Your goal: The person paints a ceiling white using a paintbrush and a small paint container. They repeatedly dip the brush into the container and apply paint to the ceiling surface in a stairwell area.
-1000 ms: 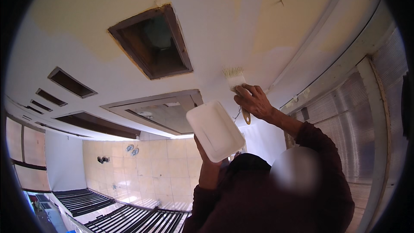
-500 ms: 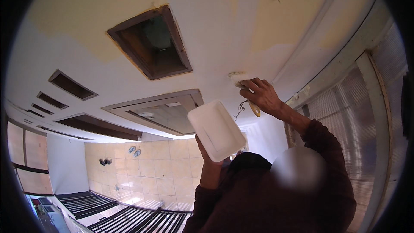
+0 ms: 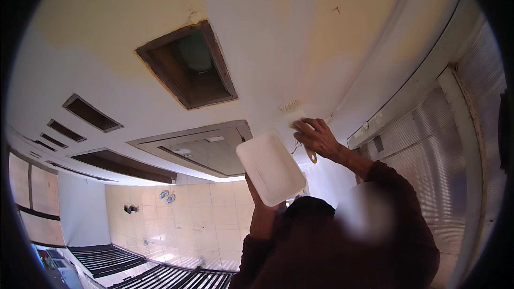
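My left hand [image 3: 256,192] grips a shallow white plastic tray [image 3: 270,168] from behind, its fingers mostly hidden by it. Up and to the right, my right hand [image 3: 321,142] is closed round a wide paintbrush [image 3: 292,108] with a yellowish handle and pale bristles. The bristles lie at a large painted surface [image 3: 267,53], part white and part cream; whether they touch it I cannot tell.
A dark-framed square opening [image 3: 187,64], a framed panel [image 3: 209,150] and narrow slots [image 3: 91,112] break the painted surface. Below are a tiled floor [image 3: 214,219], sandals [image 3: 167,197] and black railings [image 3: 101,261]. Ribbed translucent panels [image 3: 417,150] stand at the right.
The brush has tilted flatter, then come back to showing its spread bristles, shifting slightly right and back left. The whole view has moved a little, so things appear lower now.
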Available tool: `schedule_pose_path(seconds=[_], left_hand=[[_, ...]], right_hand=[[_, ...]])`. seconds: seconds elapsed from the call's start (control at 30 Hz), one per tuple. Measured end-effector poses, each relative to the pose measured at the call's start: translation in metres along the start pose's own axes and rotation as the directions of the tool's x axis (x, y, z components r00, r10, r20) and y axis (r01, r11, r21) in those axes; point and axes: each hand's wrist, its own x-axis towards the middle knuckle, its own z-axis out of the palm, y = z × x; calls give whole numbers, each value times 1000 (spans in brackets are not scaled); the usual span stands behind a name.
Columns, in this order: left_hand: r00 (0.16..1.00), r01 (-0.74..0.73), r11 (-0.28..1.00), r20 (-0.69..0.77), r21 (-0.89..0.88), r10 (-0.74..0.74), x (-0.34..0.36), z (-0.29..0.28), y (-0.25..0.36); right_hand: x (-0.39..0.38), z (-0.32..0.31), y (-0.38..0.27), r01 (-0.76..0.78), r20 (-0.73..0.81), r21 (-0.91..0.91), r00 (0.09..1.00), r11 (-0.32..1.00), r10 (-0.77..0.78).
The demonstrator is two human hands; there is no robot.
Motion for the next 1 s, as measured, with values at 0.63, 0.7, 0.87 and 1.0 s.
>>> schedule_pose_path(seconds=[0.63, 0.7, 0.87, 1.0], left_hand=[[993, -92, 983, 92, 156, 78, 10, -9, -3], [997, -17, 998, 79, 63, 12, 9, -2, 0], [1000, 15, 1000, 24, -11, -15, 6, 3, 4], [993, -116, 980, 7, 161, 116, 7, -7, -2]], right_hand=[[192, -338, 38, 91, -566, -398, 759, 913, -322], [192, -337, 36, 60, -573, -508, 721, 859, -389], [164, -229, 35, 73, -346, -570, 882, 818, -320], [126, -179, 19, 145, -209, -460, 941, 876, -265]])
